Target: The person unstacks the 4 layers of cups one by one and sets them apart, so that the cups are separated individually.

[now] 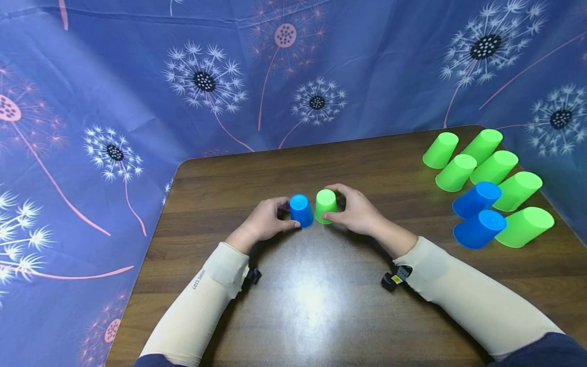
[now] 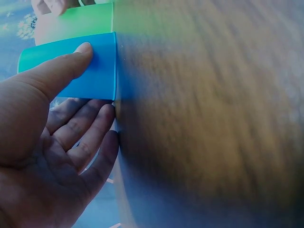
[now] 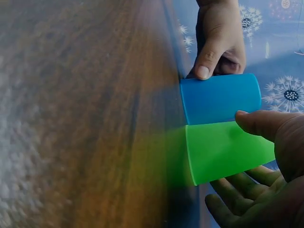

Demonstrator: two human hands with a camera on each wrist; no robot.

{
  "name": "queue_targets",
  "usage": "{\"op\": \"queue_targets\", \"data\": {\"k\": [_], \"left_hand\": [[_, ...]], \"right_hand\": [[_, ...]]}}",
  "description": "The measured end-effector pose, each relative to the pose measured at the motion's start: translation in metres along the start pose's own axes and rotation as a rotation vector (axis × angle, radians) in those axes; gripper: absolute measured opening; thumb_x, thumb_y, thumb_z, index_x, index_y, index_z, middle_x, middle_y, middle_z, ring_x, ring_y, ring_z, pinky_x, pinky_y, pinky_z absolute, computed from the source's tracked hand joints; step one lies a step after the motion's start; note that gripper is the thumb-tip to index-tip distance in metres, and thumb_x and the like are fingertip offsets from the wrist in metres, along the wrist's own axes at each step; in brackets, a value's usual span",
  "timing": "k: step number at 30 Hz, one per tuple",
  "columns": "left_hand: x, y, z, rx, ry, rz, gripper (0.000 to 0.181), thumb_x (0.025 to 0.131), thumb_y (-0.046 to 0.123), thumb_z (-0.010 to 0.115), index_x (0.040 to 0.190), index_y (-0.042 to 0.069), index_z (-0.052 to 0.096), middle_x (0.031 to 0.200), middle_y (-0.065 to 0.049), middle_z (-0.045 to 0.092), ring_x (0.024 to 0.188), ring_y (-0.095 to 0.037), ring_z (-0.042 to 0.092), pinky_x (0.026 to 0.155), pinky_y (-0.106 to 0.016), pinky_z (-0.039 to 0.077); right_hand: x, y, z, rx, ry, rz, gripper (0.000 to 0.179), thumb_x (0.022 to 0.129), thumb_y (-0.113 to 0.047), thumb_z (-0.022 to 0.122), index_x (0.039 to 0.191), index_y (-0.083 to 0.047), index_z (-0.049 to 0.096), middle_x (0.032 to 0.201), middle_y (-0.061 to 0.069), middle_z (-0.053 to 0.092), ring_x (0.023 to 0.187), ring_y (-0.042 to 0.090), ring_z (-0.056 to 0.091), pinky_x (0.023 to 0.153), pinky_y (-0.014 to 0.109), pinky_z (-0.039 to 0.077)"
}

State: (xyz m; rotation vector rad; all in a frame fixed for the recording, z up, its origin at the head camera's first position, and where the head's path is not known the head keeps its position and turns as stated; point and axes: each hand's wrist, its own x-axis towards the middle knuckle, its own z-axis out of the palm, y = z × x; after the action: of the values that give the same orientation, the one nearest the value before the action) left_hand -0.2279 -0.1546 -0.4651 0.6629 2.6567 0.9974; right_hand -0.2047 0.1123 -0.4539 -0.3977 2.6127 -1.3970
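Near the middle of the table, a blue cup [image 1: 301, 211] and a light green cup [image 1: 326, 203] stand upside down side by side, a narrow gap between them in the head view. My left hand [image 1: 266, 219] holds the blue cup from its left, thumb on the near side and fingers round the back. From the right, my right hand [image 1: 357, 209] holds the green cup between thumb and fingers. In the left wrist view, the rim of the blue cup [image 2: 99, 71] is right at the tabletop. The green cup's rim [image 3: 191, 156] also meets the tabletop in the right wrist view.
At the right of the wooden table [image 1: 229, 183] several green cups [image 1: 518, 191] stand upside down in slanting rows. Two blue cups [image 1: 480, 229] stand at the near left of that group. A blue dandelion-print cloth [image 1: 257, 102] hangs behind the table's far edge.
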Motion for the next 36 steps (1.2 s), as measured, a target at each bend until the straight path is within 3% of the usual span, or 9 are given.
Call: {"op": "queue_targets", "data": {"k": [10, 16, 23, 32, 36], "left_hand": [[0.001, -0.001, 0.000, 0.004, 0.006, -0.003, 0.049, 0.078, 0.035, 0.082, 0.119, 0.018, 0.062, 0.106, 0.005, 0.065, 0.099, -0.011, 0.061, 0.090, -0.035, 0.048], [0.001, -0.001, 0.000, 0.002, -0.001, -0.008, 0.047, 0.079, 0.036, 0.081, 0.118, 0.019, 0.062, 0.105, 0.006, 0.065, 0.100, -0.012, 0.061, 0.090, -0.036, 0.048], [-0.001, 0.001, -0.001, -0.003, -0.009, -0.011, 0.048, 0.079, 0.036, 0.081, 0.119, 0.018, 0.062, 0.107, 0.005, 0.065, 0.102, -0.013, 0.060, 0.091, -0.036, 0.047], [-0.002, -0.001, 0.000, -0.006, -0.007, -0.017, 0.047, 0.079, 0.035, 0.081, 0.119, 0.019, 0.062, 0.109, 0.006, 0.064, 0.104, -0.013, 0.060, 0.093, -0.037, 0.047], [-0.002, -0.001, 0.000, -0.003, -0.003, -0.016, 0.046, 0.079, 0.035, 0.080, 0.119, 0.019, 0.062, 0.109, 0.006, 0.064, 0.104, -0.014, 0.060, 0.093, -0.037, 0.047]], "right_hand": [[0.000, 0.000, 0.003, -0.030, 0.017, 0.016, 0.065, 0.077, -0.027, 0.083, 0.132, -0.014, 0.052, 0.118, 0.005, 0.059, 0.104, 0.024, 0.056, 0.090, 0.045, 0.045], [-0.001, 0.001, -0.001, -0.057, 0.071, 0.010, 0.066, 0.077, -0.029, 0.083, 0.133, -0.013, 0.052, 0.121, 0.006, 0.059, 0.108, 0.025, 0.055, 0.094, 0.048, 0.042], [0.003, 0.011, -0.019, -0.068, 0.168, 0.010, 0.065, 0.078, -0.032, 0.082, 0.133, -0.011, 0.053, 0.123, 0.006, 0.059, 0.118, 0.027, 0.051, 0.099, 0.050, 0.038], [0.011, 0.037, -0.049, 0.057, 0.343, 0.059, 0.064, 0.078, -0.024, 0.083, 0.131, -0.009, 0.051, 0.121, 0.012, 0.058, 0.107, 0.028, 0.059, 0.088, 0.043, 0.049], [0.015, 0.047, -0.065, 0.113, 0.434, 0.106, 0.064, 0.078, -0.021, 0.082, 0.130, -0.006, 0.049, 0.121, 0.013, 0.057, 0.106, 0.028, 0.061, 0.079, 0.031, 0.052]]}}
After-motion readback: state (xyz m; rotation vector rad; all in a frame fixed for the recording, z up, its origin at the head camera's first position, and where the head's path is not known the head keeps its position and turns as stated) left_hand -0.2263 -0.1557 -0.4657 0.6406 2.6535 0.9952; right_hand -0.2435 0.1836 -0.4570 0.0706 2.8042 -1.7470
